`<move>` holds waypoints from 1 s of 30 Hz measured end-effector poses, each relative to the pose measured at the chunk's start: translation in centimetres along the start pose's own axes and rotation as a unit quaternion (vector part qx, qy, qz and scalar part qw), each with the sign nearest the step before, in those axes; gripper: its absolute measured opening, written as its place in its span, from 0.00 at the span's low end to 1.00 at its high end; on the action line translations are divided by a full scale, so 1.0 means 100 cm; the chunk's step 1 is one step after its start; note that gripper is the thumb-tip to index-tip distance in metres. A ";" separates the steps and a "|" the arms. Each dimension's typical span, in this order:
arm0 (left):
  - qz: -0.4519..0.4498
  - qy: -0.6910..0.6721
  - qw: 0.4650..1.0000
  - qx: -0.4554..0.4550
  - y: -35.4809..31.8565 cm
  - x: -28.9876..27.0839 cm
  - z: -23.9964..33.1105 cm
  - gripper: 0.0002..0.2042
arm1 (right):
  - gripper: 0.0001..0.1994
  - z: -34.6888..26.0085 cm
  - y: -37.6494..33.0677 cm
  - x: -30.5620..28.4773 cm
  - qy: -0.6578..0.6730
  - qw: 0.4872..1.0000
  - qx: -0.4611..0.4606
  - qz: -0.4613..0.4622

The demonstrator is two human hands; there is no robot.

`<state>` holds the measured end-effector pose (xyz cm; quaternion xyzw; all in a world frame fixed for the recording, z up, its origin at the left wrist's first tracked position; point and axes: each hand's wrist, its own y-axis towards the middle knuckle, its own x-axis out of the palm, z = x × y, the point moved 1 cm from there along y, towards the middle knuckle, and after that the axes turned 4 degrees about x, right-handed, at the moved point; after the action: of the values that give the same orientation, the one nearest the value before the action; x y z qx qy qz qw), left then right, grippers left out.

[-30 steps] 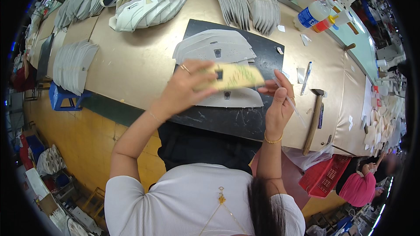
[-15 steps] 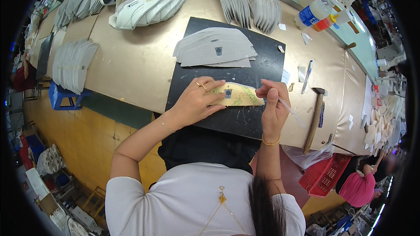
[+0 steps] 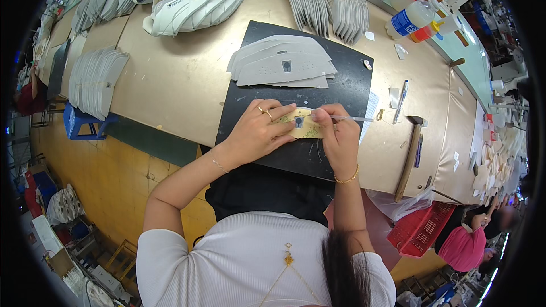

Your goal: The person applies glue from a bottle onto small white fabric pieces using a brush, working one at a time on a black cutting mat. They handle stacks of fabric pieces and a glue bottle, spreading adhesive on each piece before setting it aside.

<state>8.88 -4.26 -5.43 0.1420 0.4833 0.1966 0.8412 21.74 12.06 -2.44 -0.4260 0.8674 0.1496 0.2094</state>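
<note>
A yellow template (image 3: 308, 129) with a small dark window lies near the front of the black board (image 3: 352, 74). My left hand (image 3: 257, 129), rings on its fingers, presses on the template's left part and keeps hold of it. Pinched in my right hand (image 3: 341, 139) is a thin pale stick like a pen refill (image 3: 357, 118), its tip at the template's upper edge and its shaft pointing right. That hand covers the template's right end. Beyond my hands, several overlapping grey shoe pieces (image 3: 267, 73) rest on the board.
Bundled grey pieces (image 3: 344, 8) and a stack of white-grey shoe uppers (image 3: 210, 5) stand at the back. Bottles (image 3: 409, 18) are at the back right. A hammer (image 3: 408, 162) and a pen (image 3: 401, 99) lie right. More grey pieces (image 3: 96, 82) lie left.
My right hand has moved left onto the template. The stick has swung from pointing down and right to nearly level. My left hand stays in place.
</note>
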 end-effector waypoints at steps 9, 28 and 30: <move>-0.002 -0.031 0.999 -0.009 0.000 -0.002 -0.002 0.16 | 0.11 -0.004 0.014 0.012 -0.077 0.994 -0.071 -0.010; -0.021 0.026 0.999 -0.015 0.005 -0.004 0.008 0.13 | 0.09 -0.001 0.025 0.023 -0.252 0.953 -0.165 -0.009; -0.019 0.023 0.999 -0.014 0.005 -0.005 0.008 0.13 | 0.09 -0.004 0.023 0.024 -0.235 0.957 -0.170 0.007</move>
<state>9.27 -4.11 -4.43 0.1163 0.5024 0.1908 0.8352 18.45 11.60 -3.11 -0.4016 0.7588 0.3918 0.3308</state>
